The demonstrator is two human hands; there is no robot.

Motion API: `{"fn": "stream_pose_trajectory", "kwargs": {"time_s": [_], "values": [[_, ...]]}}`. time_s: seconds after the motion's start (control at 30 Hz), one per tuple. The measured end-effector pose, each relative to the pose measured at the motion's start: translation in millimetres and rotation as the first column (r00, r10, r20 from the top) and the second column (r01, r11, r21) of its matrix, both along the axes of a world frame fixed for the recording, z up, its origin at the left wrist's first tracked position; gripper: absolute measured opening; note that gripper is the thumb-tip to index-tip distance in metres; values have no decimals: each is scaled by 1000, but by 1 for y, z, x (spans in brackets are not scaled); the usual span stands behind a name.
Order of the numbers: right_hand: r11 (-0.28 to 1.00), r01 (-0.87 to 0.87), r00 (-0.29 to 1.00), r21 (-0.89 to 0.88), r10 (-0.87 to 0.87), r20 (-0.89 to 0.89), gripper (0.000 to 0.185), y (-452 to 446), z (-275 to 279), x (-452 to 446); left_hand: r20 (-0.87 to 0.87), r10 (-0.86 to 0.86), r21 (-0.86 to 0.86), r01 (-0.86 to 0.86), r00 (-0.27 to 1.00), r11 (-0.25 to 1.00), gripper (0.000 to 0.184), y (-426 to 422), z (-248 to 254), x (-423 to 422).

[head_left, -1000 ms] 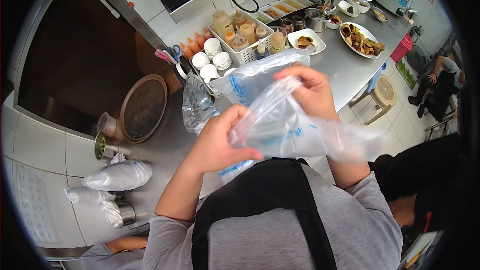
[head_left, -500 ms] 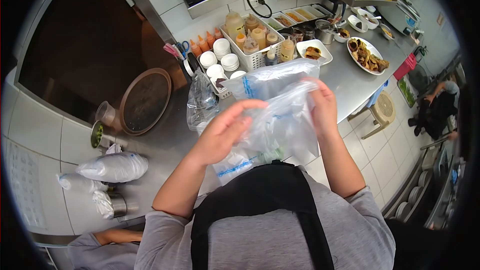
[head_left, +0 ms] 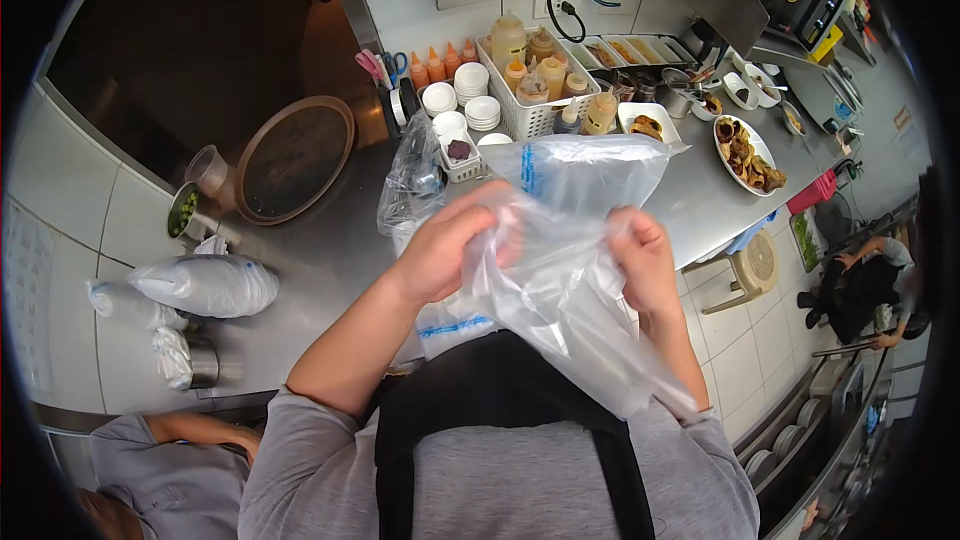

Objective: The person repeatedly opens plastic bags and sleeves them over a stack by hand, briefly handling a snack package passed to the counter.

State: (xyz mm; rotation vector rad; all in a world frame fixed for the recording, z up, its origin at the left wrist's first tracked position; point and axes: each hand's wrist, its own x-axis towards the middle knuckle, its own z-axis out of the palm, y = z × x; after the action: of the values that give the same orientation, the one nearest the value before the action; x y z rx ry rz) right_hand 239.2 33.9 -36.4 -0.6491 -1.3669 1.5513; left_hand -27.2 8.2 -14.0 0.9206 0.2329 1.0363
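Note:
A clear plastic bag (head_left: pixel 560 310) stretches between my two hands in front of my apron, its lower end hanging slanted to the right. My left hand (head_left: pixel 450 245) grips the bag's left edge, with some fingertips showing blurred through the film. At the opposite edge, my right hand (head_left: pixel 642 255) is closed with the film pinched between thumb and fingers. Behind it, another plastic bag (head_left: pixel 595 170) with blue print lies over the counter. Crumpled clear plastic (head_left: pixel 413 175) sits to the left of that one.
The steel counter (head_left: pixel 310 280) carries a basket of sauce bottles (head_left: pixel 520 118), stacked white cups (head_left: pixel 482 113) and a platter of food (head_left: pixel 745 162). To the left are a round brown tray (head_left: pixel 297 160) and filled white bags (head_left: pixel 205 285). Other people are at lower left and far right.
My left hand has moved from open fingers beside the bag to a grip on it. The bag is now spread wider, its lower end swung right. My view has shifted slightly.

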Motion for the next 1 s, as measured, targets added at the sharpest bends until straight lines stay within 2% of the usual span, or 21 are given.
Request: {"fn": "stream_pose_trajectory", "kwargs": {"time_s": [0.03,0.1,0.17,0.2,0.23,0.27,0.3,0.37,0.4,0.43,0.5,0.53,0.57,0.63,0.7,0.73,0.8,0.83,0.9,0.97,1.0], "values": [[1000,-1,1000,-3,1,4,8,3,2,-3,-135,-7,-50,1,991,999,32,-7,5,3],[921,266,894,-284,-346,-285,8,2,12,-14,-263,-22,-97,-3,965,995,30,-12,15,9],[932,283,923,-228,-329,-198,11,5,3,-8,-731,232,451,199,642,870,24,-13,22,14],[949,123,928,-289,-213,-306,12,3,1,-9,-764,202,356,139,613,924,16,-14,28,15],[942,-44,903,-332,-105,-417,13,0,-2,-8,-761,203,356,135,616,925,16,-13,24,14],[916,-257,907,-308,118,-405,21,0,-11,2,-682,318,364,-71,658,929,16,-9,16,11],[915,-259,907,-309,121,-403,21,-3,-6,3,-600,436,347,-273,670,897,15,-6,10,10],[816,-560,802,-141,577,153,26,-11,8,4,-487,480,279,-391,729,877,15,-1,5,9],[827,-558,762,67,478,437,27,-13,1,-2,-439,399,178,-358,805,917,17,0,3,8],[829,-556,762,65,477,437,27,-13,-3,-3,-377,317,79,-310,871,947,19,1,0,7],[994,-105,899,-3,96,426,13,-12,-12,-4,-449,208,-40,-253,869,967,20,-6,-10,8],[998,64,983,29,-68,173,13,-1,-19,-4,-506,94,-163,-202,857,966,22,-9,-13,9],[998,64,982,26,-67,175,13,3,-22,-3,-504,93,-167,-202,858,965,22,-10,-13,13],[913,363,890,-185,-399,-222,16,1,-7,-13,-760,362,432,3,539,902,22,-14,7,27],[905,369,889,-213,-410,-204,24,1,-10,-7,-810,347,395,0,473,919,24,-10,5,22],[966,115,980,-231,-148,-131,27,-3,-12,5,-755,431,414,-149,494,898,19,-7,2,19],[907,-357,922,-223,381,72,31,-10,-11,19,-606,605,504,-339,516,794,18,3,-6,10],[906,-359,921,-224,383,72,31,-13,-9,17,-606,606,504,-341,515,794,18,2,-9,10],[799,-601,620,-23,484,617,29,-18,0,8,-485,560,402,-397,672,825,21,-1,-9,16],[871,-489,638,-37,387,666,22,-10,-11,9,-427,424,228,-358,799,905,24,-4,-9,18],[994,-110,941,-14,108,322,21,1,-36,15,-330,286,58,-283,900,957,29,-6,-9,19]]}}
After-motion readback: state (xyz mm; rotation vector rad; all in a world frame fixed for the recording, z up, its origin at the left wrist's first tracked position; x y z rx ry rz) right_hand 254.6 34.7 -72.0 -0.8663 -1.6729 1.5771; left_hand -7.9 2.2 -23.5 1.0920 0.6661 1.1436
